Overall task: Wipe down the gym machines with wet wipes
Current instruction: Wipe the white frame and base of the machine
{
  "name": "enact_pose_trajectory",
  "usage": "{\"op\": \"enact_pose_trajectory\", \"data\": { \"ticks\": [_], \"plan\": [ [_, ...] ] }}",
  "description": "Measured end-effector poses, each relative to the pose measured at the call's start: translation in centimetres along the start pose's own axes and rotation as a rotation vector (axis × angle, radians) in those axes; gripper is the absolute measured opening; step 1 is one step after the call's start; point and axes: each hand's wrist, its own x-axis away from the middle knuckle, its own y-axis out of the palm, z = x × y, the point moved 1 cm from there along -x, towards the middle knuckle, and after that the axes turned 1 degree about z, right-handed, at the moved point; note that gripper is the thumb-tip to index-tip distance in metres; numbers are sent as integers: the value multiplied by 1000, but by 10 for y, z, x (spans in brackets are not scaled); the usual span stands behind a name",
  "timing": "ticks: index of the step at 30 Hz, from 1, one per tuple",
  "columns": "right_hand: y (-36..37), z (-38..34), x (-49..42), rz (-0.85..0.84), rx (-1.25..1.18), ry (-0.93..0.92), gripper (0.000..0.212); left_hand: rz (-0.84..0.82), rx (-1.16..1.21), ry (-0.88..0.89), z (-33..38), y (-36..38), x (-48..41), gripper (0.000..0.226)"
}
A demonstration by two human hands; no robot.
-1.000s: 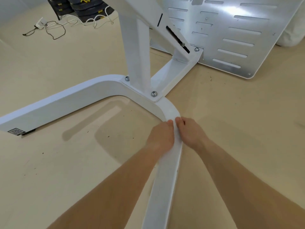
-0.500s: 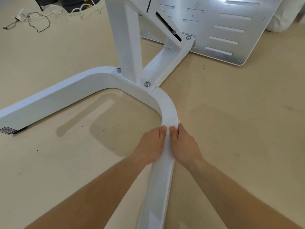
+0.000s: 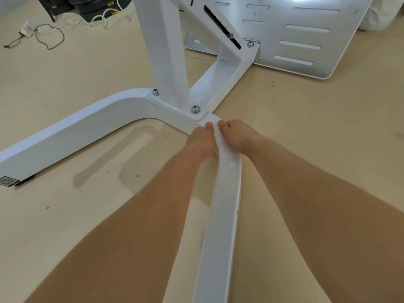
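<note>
At the far left, the end of the white gym machine base's left leg (image 3: 65,136) lies on the beige floor (image 3: 65,215). A small dark label (image 3: 7,181) is stuck at the leg's foot, and its print is too small and blurred to read. Up in the left corner, black and white cables (image 3: 50,36) trail loose over the floor beside a dark stack of equipment (image 3: 87,5).

The leg curves right into a junction where the upright post (image 3: 168,51) rises, fixed by two bolts (image 3: 195,109) on a flat foot plate. Dark specks of dirt dot the floor inside the curve.

Just below that plate the left hand (image 3: 202,141) and right hand (image 3: 238,136) sit side by side on the near leg (image 3: 220,226), one on each flank, well apart from the cables. The thumbs lie on top, nearly touching, and the fingers curl down over the sides. Between them they clasp a creased white wet wipe (image 3: 218,136) against the top of the bar. The wipe is hard to tell from the white paint. Both forearms run down to the bottom edge along the leg.

Right of the post, a slanted brace with a dark slot meets a rear bar. Behind it a grey metal panel (image 3: 306,33) with rows of long slots stands at an angle on the floor. Something white and soft (image 3: 382,16) shows at the top right corner.
</note>
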Motion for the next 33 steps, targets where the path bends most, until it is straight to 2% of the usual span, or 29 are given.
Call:
{"op": "enact_pose_trajectory", "data": {
  "ticks": [3, 7, 10, 12, 15, 17, 20, 25, 29, 32, 33],
  "plan": [
    [3, 11, 29, 41, 38, 14, 49, -87, -128, 86, 3, 5, 26, 47],
    [21, 34, 97, 61, 36, 63, 47, -189, -278, 208, -19, 12, 79, 54],
    [46, 38, 151, 83, -48, 122, 42, -273, -319, 185, -40, 3, 116, 58],
    [60, 36, 180, 75, -105, 164, 35, -312, -448, 184, -46, -7, 145, 55],
    [64, 33, 216, 84, -127, 181, 26, -282, -733, 280, -48, -26, 187, 40],
    [51, 29, 234, 117, -156, 205, 30, -202, -778, 298, -42, -43, 206, 33],
    [17, 18, 253, 153, -225, 155, 30, -118, -602, 232, -20, -66, 222, 34],
    [-53, -16, 281, 148, -338, 6, 35, -46, -290, 259, 43, -97, 242, 34],
    [-108, -45, 309, 129, -358, -100, 30, -114, -96, 301, 91, -114, 266, 24],
    [-139, -54, 326, 146, -291, -155, 13, -308, 110, 294, 120, -124, 288, 12],
    [-147, -54, 330, 170, -261, -146, 9, -354, 152, 256, 126, -127, 294, 15]
  ]
}}
